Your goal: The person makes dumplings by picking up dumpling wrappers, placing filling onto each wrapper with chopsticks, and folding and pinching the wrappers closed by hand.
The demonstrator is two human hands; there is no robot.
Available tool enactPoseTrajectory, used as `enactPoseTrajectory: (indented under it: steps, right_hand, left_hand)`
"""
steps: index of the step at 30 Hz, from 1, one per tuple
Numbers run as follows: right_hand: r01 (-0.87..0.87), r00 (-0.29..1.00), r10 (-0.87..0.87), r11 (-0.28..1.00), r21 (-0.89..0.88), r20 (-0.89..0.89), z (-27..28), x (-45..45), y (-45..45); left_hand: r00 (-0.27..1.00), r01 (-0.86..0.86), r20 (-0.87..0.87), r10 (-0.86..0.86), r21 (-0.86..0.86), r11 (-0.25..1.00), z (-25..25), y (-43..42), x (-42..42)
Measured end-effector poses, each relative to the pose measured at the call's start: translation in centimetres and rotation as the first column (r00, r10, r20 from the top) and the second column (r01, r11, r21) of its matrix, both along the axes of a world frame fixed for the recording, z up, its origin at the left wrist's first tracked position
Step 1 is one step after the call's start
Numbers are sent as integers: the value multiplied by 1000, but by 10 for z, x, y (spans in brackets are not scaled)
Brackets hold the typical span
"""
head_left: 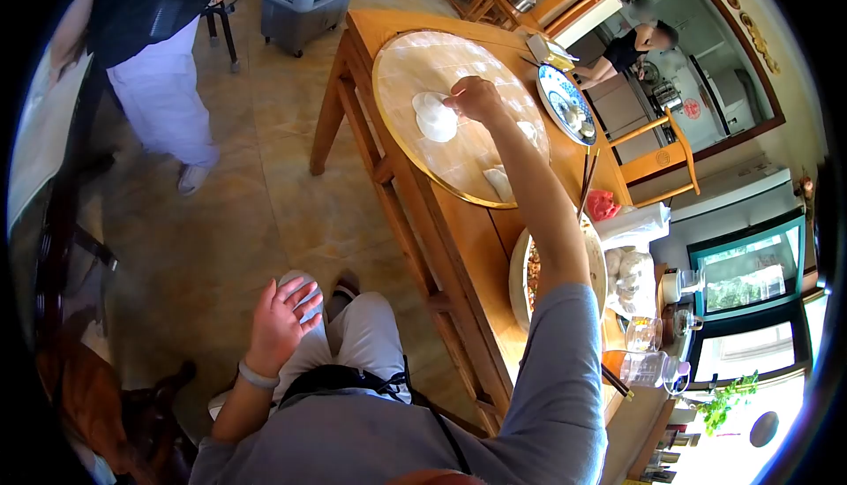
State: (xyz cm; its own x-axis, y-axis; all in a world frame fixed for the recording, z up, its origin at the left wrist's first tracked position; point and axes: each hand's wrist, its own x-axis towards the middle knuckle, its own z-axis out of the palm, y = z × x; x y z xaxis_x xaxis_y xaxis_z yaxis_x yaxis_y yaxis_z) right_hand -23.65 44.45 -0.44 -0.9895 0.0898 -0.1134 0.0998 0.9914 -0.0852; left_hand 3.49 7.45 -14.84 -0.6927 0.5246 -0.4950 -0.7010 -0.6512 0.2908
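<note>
On the round floured board [401,145] lie overlapping thin white dough wrappers [434,119]. My right hand [476,99] is at the right edge of these wrappers, its fingertips pinched on the upper one. My left hand [281,319] is raised over my lap, palm up, fingers apart, with nothing seen in it. A folded white dough piece [498,183] rests near the board's lower edge. Below my right forearm stands a large bowl [520,286] of chopped filling [533,269], partly hidden by the arm.
A blue patterned plate [565,101] with whitish pieces sits at the wooden table's [481,260] far side. Chopsticks [588,180], a red bag [603,205] and a plastic jug [648,368] are to the right. One person stands at upper left, another in the kitchen beyond.
</note>
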Motion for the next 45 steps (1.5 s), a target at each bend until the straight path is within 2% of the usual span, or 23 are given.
enactPoseTrajectory:
  steps: [2,5,7,9,12,15,18,21,24,27,29,30,31,32,33,34,35,37,38,41,44,45]
  right_hand:
    - [-15,1000,15,1000,-18,-9,-19,-14,13]
    - [84,996,-82,992,-89,26,-33,-23,25]
    - [132,990,-137,984,-118,-34,-25,-15,15]
    - [126,970,-148,984,-123,-195,-21,-2,6]
    - [183,937,-268,923,-338,-225,-13,1,4]
    - [177,924,-280,916,-359,-260,-9,2,8]
    - [137,879,-266,936,-326,-396,-6,9,11]
    - [93,882,-300,867,-490,-363,-5,9,20]
    - [40,910,-335,656,-754,-243,30,45,-10]
    - [5,975,-188,547,-837,-117,59,85,-35]
    - [-118,992,32,506,-854,-118,62,118,-46]
    - [-236,965,210,445,-864,-156,58,138,-49]
    - [-214,944,321,442,-871,-70,53,151,-54]
    - [-66,957,283,424,-903,63,60,176,-74]
    - [70,961,244,253,-965,133,58,195,-94]
    - [-45,919,383,330,-943,90,78,222,-120]
    - [-41,880,427,503,-863,207,63,227,-120]
    - [-235,817,536,645,-727,212,61,252,-135]
    - [-274,805,560,642,-716,194,54,262,-137]
    - [-319,816,554,672,-669,167,41,280,-138]
    - [-318,850,505,718,-619,149,35,294,-139]
    - [-298,859,489,718,-629,151,35,299,-139]
  left_hand:
    - [1000,2,3,-2,-10,1000,-5,-3,5]
    - [999,23,28,-22,-27,999,-9,-9,12]
    - [999,27,30,-26,-28,999,-9,-13,16]
    - [1000,22,13,-21,-21,1000,-8,-16,19]
    - [1000,16,-6,-16,-11,1000,-6,-19,22]
    - [999,27,-33,-26,11,1000,-7,-21,24]
    - [999,43,-33,-42,29,999,-8,-21,26]
    - [999,46,-16,-45,59,997,-3,-20,25]
    - [990,64,-124,-60,27,998,6,-11,17]
    - [955,76,-293,-51,76,994,30,8,-4]
    - [934,86,-355,-39,119,989,39,31,-24]
    - [864,107,-502,-27,132,985,37,45,-28]
    - [769,110,-640,3,136,985,40,58,-33]
    - [845,135,-535,-8,200,971,55,67,-35]
    - [906,146,-422,-16,278,949,67,73,-34]
    - [864,190,-503,-25,279,941,78,76,-29]
    - [820,242,-571,-43,277,930,84,76,-21]
    - [736,322,-663,-135,168,932,82,74,-6]
    - [691,366,-697,-189,113,924,82,72,1]
    - [655,312,-685,-317,-137,940,91,63,24]
    - [651,378,-703,-286,-26,925,72,66,35]
    - [663,373,-687,-297,-41,927,67,67,40]
